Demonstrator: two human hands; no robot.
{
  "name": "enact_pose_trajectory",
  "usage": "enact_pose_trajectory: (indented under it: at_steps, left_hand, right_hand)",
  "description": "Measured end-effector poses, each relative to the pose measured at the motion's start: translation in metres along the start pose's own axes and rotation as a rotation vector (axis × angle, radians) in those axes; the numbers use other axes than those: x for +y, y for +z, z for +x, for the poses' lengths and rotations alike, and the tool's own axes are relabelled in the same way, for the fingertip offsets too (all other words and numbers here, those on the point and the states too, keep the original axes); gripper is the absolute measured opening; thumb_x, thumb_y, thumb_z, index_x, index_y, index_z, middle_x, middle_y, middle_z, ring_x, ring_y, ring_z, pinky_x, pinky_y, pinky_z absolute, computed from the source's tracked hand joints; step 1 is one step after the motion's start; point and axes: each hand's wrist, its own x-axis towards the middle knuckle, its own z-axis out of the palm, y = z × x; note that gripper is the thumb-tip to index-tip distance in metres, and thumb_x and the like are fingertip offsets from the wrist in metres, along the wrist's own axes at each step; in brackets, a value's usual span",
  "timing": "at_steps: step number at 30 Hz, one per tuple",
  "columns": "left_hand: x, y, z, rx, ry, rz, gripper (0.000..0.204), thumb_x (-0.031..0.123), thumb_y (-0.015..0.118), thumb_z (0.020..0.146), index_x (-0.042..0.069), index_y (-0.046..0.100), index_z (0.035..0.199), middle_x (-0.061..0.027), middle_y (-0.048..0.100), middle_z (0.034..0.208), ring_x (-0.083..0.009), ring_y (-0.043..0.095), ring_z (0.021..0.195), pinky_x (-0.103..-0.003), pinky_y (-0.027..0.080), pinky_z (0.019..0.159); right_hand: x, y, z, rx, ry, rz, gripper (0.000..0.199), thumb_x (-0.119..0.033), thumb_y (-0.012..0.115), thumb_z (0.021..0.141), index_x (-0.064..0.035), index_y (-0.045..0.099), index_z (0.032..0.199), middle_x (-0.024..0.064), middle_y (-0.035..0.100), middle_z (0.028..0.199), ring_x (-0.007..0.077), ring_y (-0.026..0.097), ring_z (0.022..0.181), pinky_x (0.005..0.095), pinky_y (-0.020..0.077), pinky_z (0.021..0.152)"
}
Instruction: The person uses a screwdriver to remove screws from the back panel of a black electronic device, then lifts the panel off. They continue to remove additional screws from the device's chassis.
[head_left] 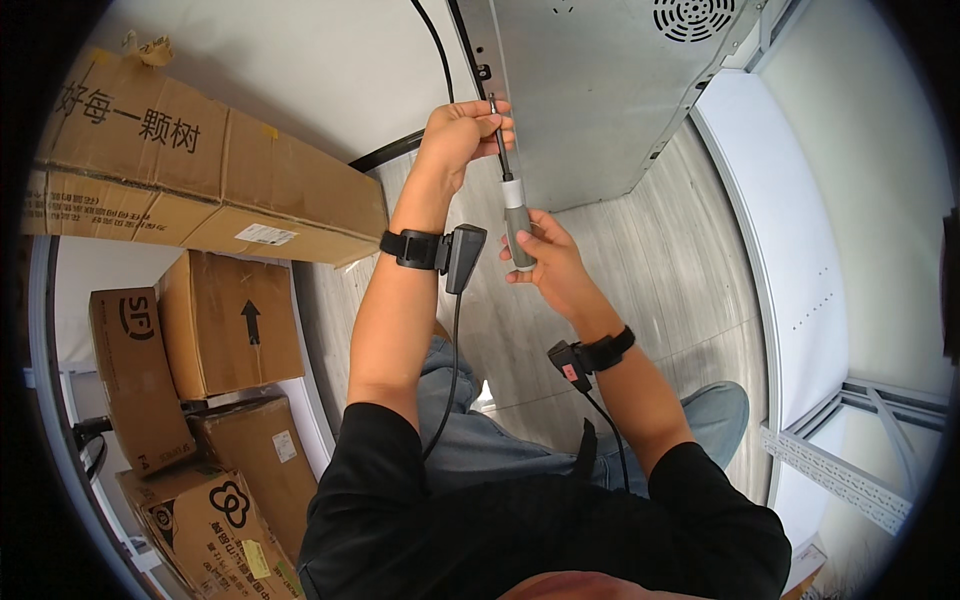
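Observation:
My right hand (553, 262) is wrapped around the grey and white handle of a screwdriver (516, 222). Its dark shaft points away from me, toward a grey metal appliance casing (590, 110). Around the far end of that shaft, the fingers of my left hand (462, 137) are closed in a pinch. Whether a screw sits at the tip is too small to tell. The tip is close to the casing's left edge, where a dark fastener (484, 72) and small holes show.
A long cardboard box (300, 190) lies to the left, with several more cartons (232, 325) stacked nearer. A black cable (437, 40) runs behind the casing. At right stand a white panel (740, 130) and a metal bracket frame (850, 470). Wood-look flooring (690, 270) lies below.

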Motion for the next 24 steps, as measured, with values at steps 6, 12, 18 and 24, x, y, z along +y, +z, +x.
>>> enact_pose_trajectory:
  at_steps: [6, 12, 18, 24]
  left_hand:
    - [0.001, 0.005, -0.001, 0.05, 0.055, 0.186, 0.016, 0.012, 0.066, 0.086, 0.0, 0.067, 0.096, -0.0032, 0.065, 0.078, -0.0117, 0.06, 0.064, -0.024, 0.052, 0.06]
    - [-0.001, 0.002, 0.002, 0.035, 0.025, 0.101, 0.017, 0.007, 0.06, 0.089, -0.002, 0.065, 0.102, -0.0068, 0.067, 0.083, -0.0138, 0.063, 0.068, -0.026, 0.054, 0.062]
    - [0.002, 0.002, -0.001, -0.007, 0.01, 0.041, 0.019, 0.006, 0.055, 0.091, -0.003, 0.063, 0.106, -0.008, 0.067, 0.089, -0.0149, 0.065, 0.073, -0.027, 0.055, 0.067]
    - [0.0, 0.012, -0.007, 0.057, 0.121, 0.224, 0.018, 0.005, 0.062, 0.086, -0.005, 0.063, 0.101, -0.0064, 0.066, 0.081, -0.0121, 0.062, 0.064, -0.025, 0.051, 0.057]
  right_hand:
    - [0.0, 0.011, 0.003, 0.138, -0.027, -0.26, 0.045, -0.012, 0.065, 0.085, -0.002, 0.043, 0.123, 0.0053, 0.051, 0.098, 0.0119, 0.055, 0.084, 0.0286, 0.0542, 0.062]
    - [-0.004, -0.007, 0.001, -0.175, 0.081, 0.189, 0.037, -0.023, 0.051, 0.093, -0.0033, 0.043, 0.124, 0.0107, 0.058, 0.101, 0.0199, 0.059, 0.087, 0.0358, 0.0532, 0.067]
    - [0.006, -0.015, 0.006, -0.14, 0.043, 0.247, 0.038, -0.023, 0.049, 0.094, -0.0039, 0.044, 0.127, 0.0107, 0.058, 0.102, 0.021, 0.059, 0.088, 0.0379, 0.0525, 0.074]
    - [0.009, -0.002, 0.003, 0.037, -0.077, -0.09, 0.044, -0.012, 0.061, 0.087, -0.0026, 0.043, 0.126, 0.0064, 0.054, 0.102, 0.0175, 0.057, 0.089, 0.0387, 0.0535, 0.077]
